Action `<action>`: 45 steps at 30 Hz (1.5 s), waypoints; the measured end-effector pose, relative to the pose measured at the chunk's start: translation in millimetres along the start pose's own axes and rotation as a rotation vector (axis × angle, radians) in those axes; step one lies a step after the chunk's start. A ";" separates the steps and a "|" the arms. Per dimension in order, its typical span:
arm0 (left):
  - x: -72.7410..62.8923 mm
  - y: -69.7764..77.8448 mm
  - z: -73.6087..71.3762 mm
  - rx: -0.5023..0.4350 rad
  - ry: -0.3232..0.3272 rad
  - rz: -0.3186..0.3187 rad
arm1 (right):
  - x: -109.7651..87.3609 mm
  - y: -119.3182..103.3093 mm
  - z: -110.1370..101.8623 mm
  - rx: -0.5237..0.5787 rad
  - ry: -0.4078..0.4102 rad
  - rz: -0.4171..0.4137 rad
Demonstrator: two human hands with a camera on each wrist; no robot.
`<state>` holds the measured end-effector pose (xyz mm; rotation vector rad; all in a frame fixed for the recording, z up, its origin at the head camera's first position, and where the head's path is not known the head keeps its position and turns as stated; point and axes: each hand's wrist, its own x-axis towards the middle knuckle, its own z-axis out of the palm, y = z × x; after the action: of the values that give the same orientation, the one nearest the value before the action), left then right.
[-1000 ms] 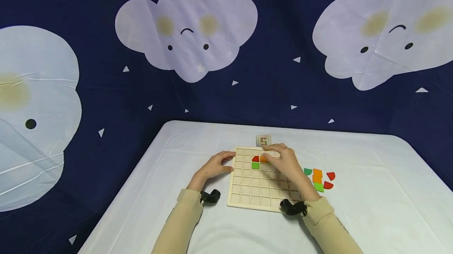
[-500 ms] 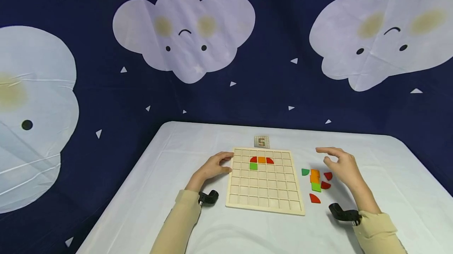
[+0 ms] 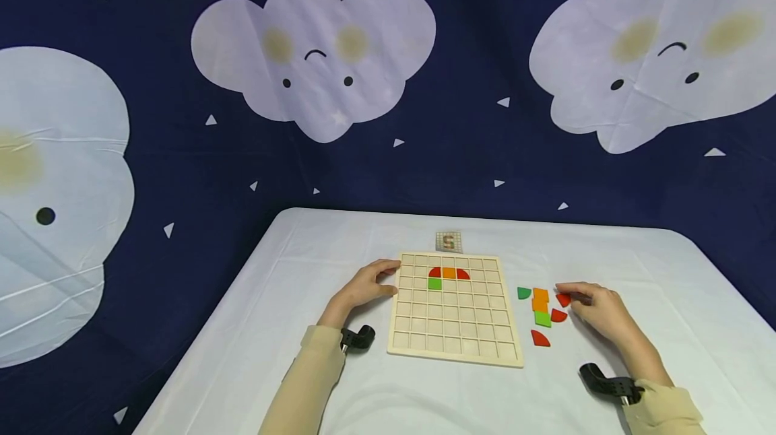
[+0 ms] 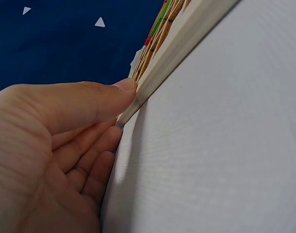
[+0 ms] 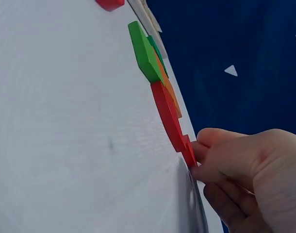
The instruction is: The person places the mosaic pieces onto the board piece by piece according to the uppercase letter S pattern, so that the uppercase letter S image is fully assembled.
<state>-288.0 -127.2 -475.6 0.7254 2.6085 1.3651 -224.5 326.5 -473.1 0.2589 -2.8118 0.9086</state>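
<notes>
A square wooden grid board (image 3: 455, 327) lies on the white table. My left hand (image 3: 362, 287) rests its thumb and fingertips against the board's left edge; in the left wrist view the thumb (image 4: 104, 103) touches the rim. Right of the board, my right hand (image 3: 606, 312) pinches a red quarter-circle tile (image 5: 188, 153) between thumb and finger, low at the tabletop. Set in the grid's upper rows are a red quarter-circle (image 3: 435, 273), an orange square (image 3: 448, 273), another red quarter-circle (image 3: 463, 274) and a green square (image 3: 434, 283).
Loose tiles lie right of the board: a dark green quarter-circle (image 3: 524, 293), orange squares (image 3: 540, 299), a light green square (image 3: 542, 318) and red quarter-circles (image 3: 558, 315). A small pattern card (image 3: 448, 242) sits behind the board. A dark cloud-print cloth (image 3: 473, 172) hangs behind the table.
My right hand has left the board, moving right, then down onto a loose red tile. The red quarter-circle beside the orange square now shows uncovered. My left hand stays at the board's edge.
</notes>
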 end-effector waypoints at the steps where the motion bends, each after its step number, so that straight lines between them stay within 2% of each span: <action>1: -0.1 -0.1 0.0 -0.001 0.000 0.001 | -0.2 0.8 0.6 -0.001 -0.005 0.002; 11: 0.3 0.0 0.1 -0.002 -0.001 0.000 | 0.3 4.4 9.7 -0.012 0.098 -0.059; 21: -0.3 -0.1 0.1 0.001 0.002 -0.004 | -1.6 5.8 13.5 0.027 0.059 -0.042; 27: -0.7 0.1 0.3 -0.007 0.010 -0.004 | -1.3 3.1 11.7 0.014 0.145 -0.013; 35: -0.7 1.0 -0.7 -0.002 0.001 0.004 | 5.1 -20.6 -9.0 0.038 0.338 -0.007; 42: 0.0 1.0 -1.4 -0.008 0.011 -0.002 | 23.3 -55.4 -0.6 0.117 0.392 0.040; 45: -0.3 1.3 0.0 -0.012 0.002 -0.007 | 29.0 -70.0 7.4 0.134 0.385 0.014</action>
<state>-287.2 -126.7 -474.5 0.7131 2.5990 1.3790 -238.2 263.0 -433.4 0.0702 -2.4081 1.0276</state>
